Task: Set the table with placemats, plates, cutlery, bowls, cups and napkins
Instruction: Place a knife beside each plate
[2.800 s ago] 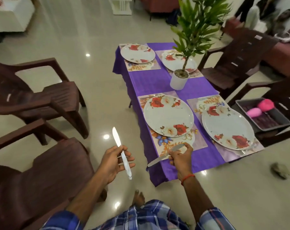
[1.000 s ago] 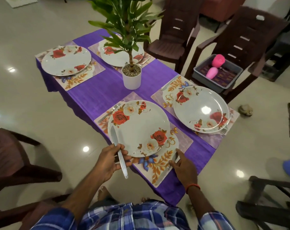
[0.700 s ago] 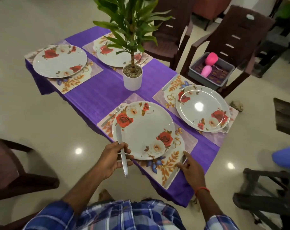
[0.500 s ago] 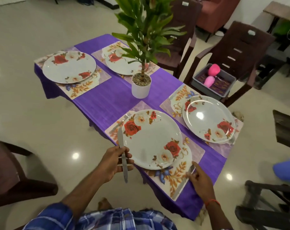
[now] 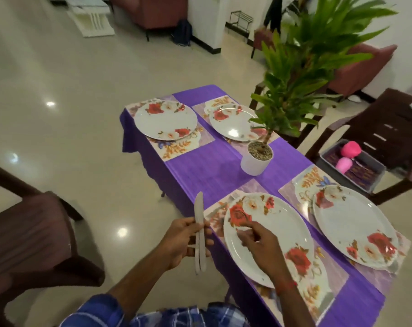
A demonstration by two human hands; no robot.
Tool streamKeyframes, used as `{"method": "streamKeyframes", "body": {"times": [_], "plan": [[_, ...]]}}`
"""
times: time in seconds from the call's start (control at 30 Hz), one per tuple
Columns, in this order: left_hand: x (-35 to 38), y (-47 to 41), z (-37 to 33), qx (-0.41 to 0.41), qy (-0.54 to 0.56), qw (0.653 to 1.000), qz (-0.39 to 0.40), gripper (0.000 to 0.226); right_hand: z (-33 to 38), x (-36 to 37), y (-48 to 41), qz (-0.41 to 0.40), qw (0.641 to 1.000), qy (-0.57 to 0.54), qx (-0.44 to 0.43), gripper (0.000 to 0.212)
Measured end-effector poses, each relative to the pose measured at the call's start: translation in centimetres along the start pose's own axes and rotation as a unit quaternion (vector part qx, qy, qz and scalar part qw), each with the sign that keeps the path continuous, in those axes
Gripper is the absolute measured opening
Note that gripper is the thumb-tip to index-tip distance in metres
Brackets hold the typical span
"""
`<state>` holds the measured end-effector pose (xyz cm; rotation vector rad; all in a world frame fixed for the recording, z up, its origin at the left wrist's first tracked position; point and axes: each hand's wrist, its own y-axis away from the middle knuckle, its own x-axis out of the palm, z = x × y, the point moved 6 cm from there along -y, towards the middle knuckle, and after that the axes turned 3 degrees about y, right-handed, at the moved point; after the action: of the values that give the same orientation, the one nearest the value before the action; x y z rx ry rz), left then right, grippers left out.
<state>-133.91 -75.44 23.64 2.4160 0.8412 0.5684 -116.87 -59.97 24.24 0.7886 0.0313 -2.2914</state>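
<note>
L hand is gripping the knives. It looks like 2, held together, blades pointing up and handles sticking out below the palm, just off the table's near-left edge and over the floor. R hand is hovering over the near plate, fingers loosely bent and pointing twd the L hand. Nothing is showing in it and it isn't touching the knives.

My read: R hand is going for 1 knife out of the pair. To do it well, it should be pinching a handle low down, not the blade. L hand should be loosening only enough to let 1 slide free, else both are heading for the tiles. The knife should then be going flat on a placemat beside its plate, parallel to the rim, not wedged under it.

Further out, the near plate is sitting on that mat on the purple cloth. 3 more plates are lying on mats w/ the potted plant standing btwn. Can't tell which settings are already holding knives. Pink cups are waiting in a grey tray on the chair at right.
</note>
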Motion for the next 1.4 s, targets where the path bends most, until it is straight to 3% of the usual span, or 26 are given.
{"method": "streamKeyframes", "body": {"times": [0.13,0.23,0.33,0.5,0.8,0.9,1.23,1.4], "plan": [[-2.0,0.3,-2.2,0.034,0.012,0.999,0.006,0.02,5.7,6.4,-2.9,0.11,0.993,-0.011,-0.036,0.025],[-3.7,0.7,-3.6,0.054,0.013,0.998,0.0,0.021,8.9,9.6,-3.6,0.154,0.982,-0.106,-0.022,0.025],[-5.7,0.7,-4.2,0.059,0.02,0.998,-0.018,0.021,11.0,11.6,-4.4,0.166,0.971,-0.171,-0.01,0.017],[-8.8,-0.4,-5.6,0.061,0.022,0.996,-0.058,0.017,12.4,14.2,-7.5,0.181,0.969,-0.165,0.005,0.013],[-15.4,-7.6,-11.0,0.034,0.061,0.986,-0.15,0.021,12.7,15.7,-19.8,0.052,0.951,-0.286,0.105,0.01],[-16.8,-9.9,-13.1,0.041,0.061,0.984,-0.16,0.022,12.7,15.4,-23.6,0.001,0.946,-0.304,0.11,0.022],[-20.3,-15.8,-16.3,0.018,0.062,0.981,-0.183,0.02,9.6,17.2,-34.6,-0.084,0.946,-0.257,0.176,0.06],[-22.0,-16.7,-16.6,0.0,0.073,0.977,-0.202,0.02,8.6,18.4,-38.0,-0.089,0.951,-0.214,0.203,0.054]]}}
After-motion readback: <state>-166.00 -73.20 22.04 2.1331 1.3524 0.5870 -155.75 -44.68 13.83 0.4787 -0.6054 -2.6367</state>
